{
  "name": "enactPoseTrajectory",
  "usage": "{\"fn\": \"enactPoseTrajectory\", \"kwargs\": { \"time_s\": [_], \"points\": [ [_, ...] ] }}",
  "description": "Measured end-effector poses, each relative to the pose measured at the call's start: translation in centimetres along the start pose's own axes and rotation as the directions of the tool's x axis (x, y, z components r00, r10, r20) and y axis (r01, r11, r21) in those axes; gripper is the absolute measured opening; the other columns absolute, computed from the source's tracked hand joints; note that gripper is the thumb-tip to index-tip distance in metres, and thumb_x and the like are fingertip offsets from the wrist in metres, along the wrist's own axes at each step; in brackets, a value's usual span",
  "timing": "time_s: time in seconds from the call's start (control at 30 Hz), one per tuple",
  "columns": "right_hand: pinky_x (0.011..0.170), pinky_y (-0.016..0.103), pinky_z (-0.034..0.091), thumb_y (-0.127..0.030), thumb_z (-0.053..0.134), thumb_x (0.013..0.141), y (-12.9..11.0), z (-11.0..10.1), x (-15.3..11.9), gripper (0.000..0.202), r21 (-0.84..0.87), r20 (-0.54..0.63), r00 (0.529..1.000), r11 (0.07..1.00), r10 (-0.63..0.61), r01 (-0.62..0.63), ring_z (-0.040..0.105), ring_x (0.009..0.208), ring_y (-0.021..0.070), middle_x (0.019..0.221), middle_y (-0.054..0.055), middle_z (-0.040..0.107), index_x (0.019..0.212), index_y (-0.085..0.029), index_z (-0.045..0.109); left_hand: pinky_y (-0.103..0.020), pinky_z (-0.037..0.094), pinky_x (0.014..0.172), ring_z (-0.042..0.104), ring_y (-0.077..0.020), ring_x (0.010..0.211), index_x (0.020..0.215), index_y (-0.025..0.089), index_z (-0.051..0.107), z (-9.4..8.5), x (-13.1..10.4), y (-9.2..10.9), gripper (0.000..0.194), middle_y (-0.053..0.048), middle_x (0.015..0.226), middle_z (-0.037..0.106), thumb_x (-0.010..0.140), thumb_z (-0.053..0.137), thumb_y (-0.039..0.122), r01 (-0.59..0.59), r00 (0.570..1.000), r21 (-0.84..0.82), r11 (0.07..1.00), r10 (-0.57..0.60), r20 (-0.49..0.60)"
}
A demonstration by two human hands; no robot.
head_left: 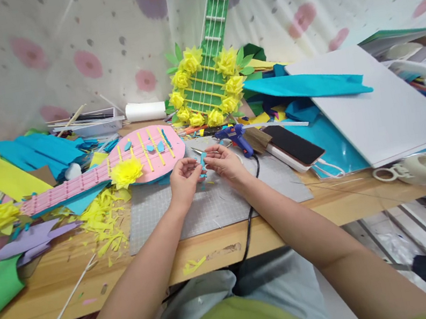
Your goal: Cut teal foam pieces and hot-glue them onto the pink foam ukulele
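Note:
Over the grey cutting mat (pixel 173 215), both hands meet at a small blue paper piece (pixel 203 159). My left hand (pixel 186 179) pinches its lower left side. My right hand (pixel 225 164) is closed on the piece from the other side. A pointed metal tip shows just above the fingers; what it belongs to is hidden. Left of the hands lies a pink guitar model (pixel 138 150) with yellow strips, small blue pieces and a yellow paper flower (pixel 127 173). A blue glue gun (pixel 236 136) rests just beyond my right hand.
A green guitar model (pixel 206 84) with yellow flowers stands at the back. To the right are a phone (pixel 294 143), a white board (pixel 376 110) and a cup (pixel 422 168). Yellow scraps (pixel 103 221) lie left of the mat. A black cable crosses the mat.

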State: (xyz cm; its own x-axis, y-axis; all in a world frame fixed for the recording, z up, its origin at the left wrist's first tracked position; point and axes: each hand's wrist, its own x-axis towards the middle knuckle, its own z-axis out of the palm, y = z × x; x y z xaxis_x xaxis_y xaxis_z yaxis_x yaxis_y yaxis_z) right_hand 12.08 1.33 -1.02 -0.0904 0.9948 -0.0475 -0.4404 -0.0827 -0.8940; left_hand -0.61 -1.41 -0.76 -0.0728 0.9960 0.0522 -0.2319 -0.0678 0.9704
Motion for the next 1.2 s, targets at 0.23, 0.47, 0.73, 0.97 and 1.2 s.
{"fn": "enactPoseTrajectory", "kwargs": {
  "time_s": [0.23, 0.47, 0.73, 0.97, 1.2],
  "points": [
    [0.065, 0.026, 0.049, -0.034, 0.083, 0.045, 0.4, -0.4, 0.3, 0.048, -0.058, 0.051, 0.999, 0.998, 0.008, -0.005, 0.057, 0.064, 0.0092, 0.070, -0.005, 0.058, 0.082, -0.021, 0.056, -0.024, 0.053, 0.051, 0.063, -0.0110, 0.058, 0.081, 0.017, 0.052, 0.1, 0.0, 0.3, 0.036, 0.003, 0.070, 0.059, 0.056, 0.074, 0.031, 0.072, 0.997, -0.051, 0.996, -0.071, 0.008],
    [0.063, 0.026, 0.049, -0.033, 0.084, 0.043, 0.6, -0.4, 0.4, 0.049, -0.061, 0.040, 0.999, 0.998, 0.004, -0.002, 0.057, 0.063, 0.0094, 0.070, -0.004, 0.059, 0.081, -0.021, 0.056, -0.022, 0.051, 0.047, 0.062, -0.0117, 0.060, 0.081, 0.018, 0.053, 0.1, -0.1, 0.1, 0.032, 0.001, 0.071, 0.060, 0.058, 0.072, 0.028, -0.007, 1.000, 0.072, 0.997, 0.009, -0.027],
    [0.063, 0.026, 0.047, -0.036, 0.079, 0.052, 0.8, -0.1, 0.2, 0.042, -0.223, 0.088, 0.990, 0.966, -0.112, 0.129, 0.057, 0.067, 0.0106, 0.074, -0.003, 0.061, 0.082, -0.021, 0.054, -0.020, 0.047, 0.052, 0.057, -0.0088, 0.059, 0.081, 0.018, 0.055, -0.1, -0.1, -0.3, 0.021, 0.002, 0.068, 0.061, 0.063, 0.066, 0.020, -0.145, 0.986, 0.269, 0.952, 0.161, -0.040],
    [0.063, 0.028, 0.046, -0.044, 0.068, 0.068, 0.6, 0.1, -0.4, 0.026, -0.444, 0.192, 0.957, 0.850, -0.219, 0.284, 0.054, 0.062, 0.0114, 0.066, -0.002, 0.059, 0.072, -0.020, 0.058, -0.020, 0.044, 0.052, 0.057, -0.0093, 0.058, 0.082, 0.018, 0.055, -0.3, 0.0, -0.3, 0.019, 0.002, 0.067, 0.061, 0.065, 0.064, 0.018, -0.178, 0.977, 0.340, 0.923, 0.206, -0.046],
    [0.061, 0.029, 0.050, -0.044, 0.075, 0.058, 0.6, 0.1, -0.3, 0.035, -0.355, 0.121, 0.982, 0.918, -0.142, 0.176, 0.058, 0.059, 0.0111, 0.064, -0.003, 0.061, 0.074, -0.021, 0.056, -0.019, 0.045, 0.051, 0.057, -0.0088, 0.059, 0.083, 0.019, 0.055, -0.4, 0.2, -0.8, 0.021, 0.002, 0.068, 0.060, 0.065, 0.066, 0.021, -0.179, 0.978, 0.316, 0.932, 0.203, -0.046]
  ]
}}
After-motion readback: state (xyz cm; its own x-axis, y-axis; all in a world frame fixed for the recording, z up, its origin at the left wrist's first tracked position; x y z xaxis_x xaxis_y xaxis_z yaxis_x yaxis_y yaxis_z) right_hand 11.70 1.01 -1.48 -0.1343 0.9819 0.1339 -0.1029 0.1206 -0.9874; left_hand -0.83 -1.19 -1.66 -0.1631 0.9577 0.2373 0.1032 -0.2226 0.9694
